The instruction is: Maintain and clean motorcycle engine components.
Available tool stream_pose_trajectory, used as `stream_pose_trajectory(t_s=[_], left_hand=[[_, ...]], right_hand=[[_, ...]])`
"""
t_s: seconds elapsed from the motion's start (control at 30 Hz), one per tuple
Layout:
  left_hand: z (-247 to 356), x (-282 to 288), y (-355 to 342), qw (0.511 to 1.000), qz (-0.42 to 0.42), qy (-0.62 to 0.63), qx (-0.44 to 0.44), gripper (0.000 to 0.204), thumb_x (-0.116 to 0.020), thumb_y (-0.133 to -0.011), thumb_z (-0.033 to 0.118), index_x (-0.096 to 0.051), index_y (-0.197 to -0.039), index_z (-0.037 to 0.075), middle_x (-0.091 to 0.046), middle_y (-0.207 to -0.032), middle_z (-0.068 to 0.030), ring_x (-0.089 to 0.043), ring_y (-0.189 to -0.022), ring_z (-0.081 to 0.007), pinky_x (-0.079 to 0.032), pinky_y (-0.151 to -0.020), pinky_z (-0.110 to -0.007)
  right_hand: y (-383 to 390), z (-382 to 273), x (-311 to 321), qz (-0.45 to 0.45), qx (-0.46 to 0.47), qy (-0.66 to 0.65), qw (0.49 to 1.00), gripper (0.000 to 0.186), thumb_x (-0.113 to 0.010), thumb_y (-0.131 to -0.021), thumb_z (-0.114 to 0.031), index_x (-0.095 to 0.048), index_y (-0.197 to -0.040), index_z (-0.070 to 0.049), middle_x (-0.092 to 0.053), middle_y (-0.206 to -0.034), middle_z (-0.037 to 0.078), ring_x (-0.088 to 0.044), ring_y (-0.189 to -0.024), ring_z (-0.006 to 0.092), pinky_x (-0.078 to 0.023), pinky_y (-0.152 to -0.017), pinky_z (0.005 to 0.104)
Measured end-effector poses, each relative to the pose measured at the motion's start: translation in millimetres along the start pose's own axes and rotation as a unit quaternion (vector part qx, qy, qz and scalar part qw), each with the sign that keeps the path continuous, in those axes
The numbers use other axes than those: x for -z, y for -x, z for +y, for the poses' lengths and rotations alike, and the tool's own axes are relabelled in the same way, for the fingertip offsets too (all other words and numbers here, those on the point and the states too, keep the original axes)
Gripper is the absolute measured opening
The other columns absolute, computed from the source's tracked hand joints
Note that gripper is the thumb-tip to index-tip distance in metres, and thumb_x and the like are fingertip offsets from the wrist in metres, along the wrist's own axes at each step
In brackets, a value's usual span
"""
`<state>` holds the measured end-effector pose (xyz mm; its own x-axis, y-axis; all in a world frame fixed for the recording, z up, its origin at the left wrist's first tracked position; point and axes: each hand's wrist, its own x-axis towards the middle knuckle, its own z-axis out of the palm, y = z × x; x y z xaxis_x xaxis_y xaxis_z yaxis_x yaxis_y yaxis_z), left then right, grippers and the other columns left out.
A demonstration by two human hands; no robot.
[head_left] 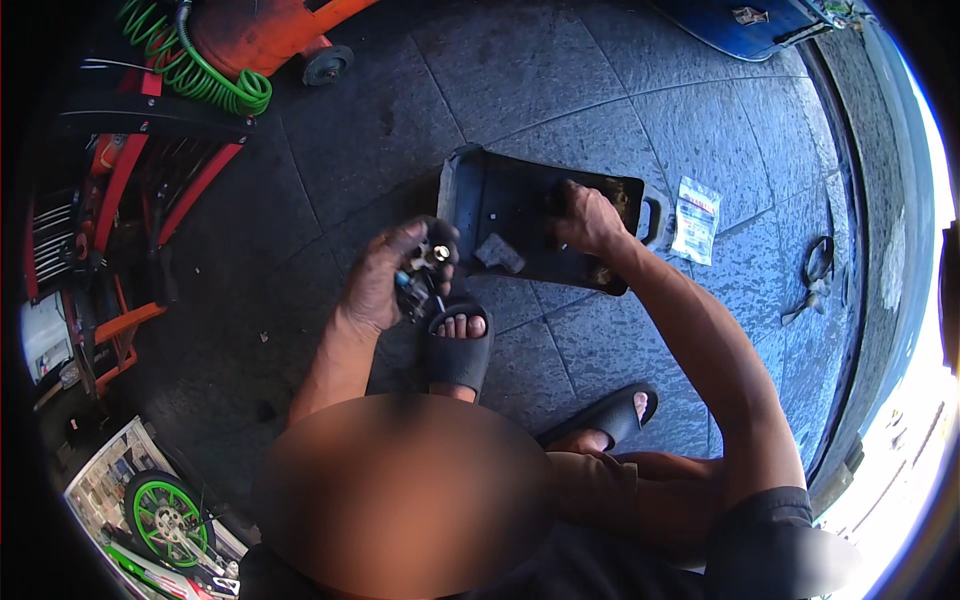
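Note:
My left hand (372,280) is closed around a dark metal mechanical part (412,290) with a shiny round fitting, a small blue spot and a thin rod sticking out below. It is held up left of a black pan (525,180) on the floor. My right hand (590,220) reaches into the pan's right half, its fingers bent inward around something dark that I cannot make out. A grey, rough-looking piece (499,254) lies in the pan, near its front left. A small pale bit (492,216) lies behind that piece.
A silver packet (697,221) lies right of the pan, with a dark strap-like item (815,285) farther right. At left stands a red and black tool rack (125,190). Behind it are an orange wheeled tank (250,35) and green coiled hose (235,95). My sandalled feet are close by.

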<state>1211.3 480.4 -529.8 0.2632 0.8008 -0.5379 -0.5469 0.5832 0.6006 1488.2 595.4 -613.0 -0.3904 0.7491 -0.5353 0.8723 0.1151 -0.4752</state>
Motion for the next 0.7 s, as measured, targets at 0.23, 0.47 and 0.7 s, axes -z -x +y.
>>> stream_pose_trajectory(t_s=[0.23, 0.47, 0.7], left_hand=[[13, 5, 0, 0.997, 0.061, 0.039, -0.03, 0.042, -0.057, -0.098, 0.039, -0.063, -0.11, -0.001, -0.068, -0.091, -0.0109, -0.068, -0.077, -0.019, -0.061, -0.066, -0.033], [15, 4, 0, 0.995, 0.089, 0.018, -0.034, 0.042, -0.056, -0.098, 0.038, -0.063, -0.11, -0.001, -0.068, -0.09, -0.0114, -0.068, -0.076, -0.0187, -0.06, -0.065, -0.033], [19, 5, 6, 0.993, 0.113, 0.009, -0.029, 0.037, -0.059, -0.097, 0.035, -0.066, -0.107, 0.0, -0.067, -0.088, -0.0072, -0.066, -0.075, -0.0151, -0.058, -0.065, -0.03]], right_hand=[[-8, -27, -20, 0.058, 0.007, 0.048, 0.997, 0.036, -0.066, -0.084, -0.024, -0.064, -0.113, -0.003, -0.071, -0.097, 0.022, -0.069, -0.097, 0.0371, -0.056, -0.085, 0.0454], [-24, -35, -43, 0.037, -0.007, 0.066, 0.997, 0.021, -0.058, -0.086, -0.015, -0.067, -0.103, -0.005, -0.072, -0.094, 0.02, -0.07, -0.091, 0.0382, -0.057, -0.08, 0.0458], [-22, -50, -39, 0.0, 0.011, 0.021, 1.0, 0.032, -0.06, -0.09, -0.031, -0.071, -0.107, -0.006, -0.071, -0.101, 0.021, -0.069, -0.097, 0.0389, -0.056, -0.085, 0.0454]])
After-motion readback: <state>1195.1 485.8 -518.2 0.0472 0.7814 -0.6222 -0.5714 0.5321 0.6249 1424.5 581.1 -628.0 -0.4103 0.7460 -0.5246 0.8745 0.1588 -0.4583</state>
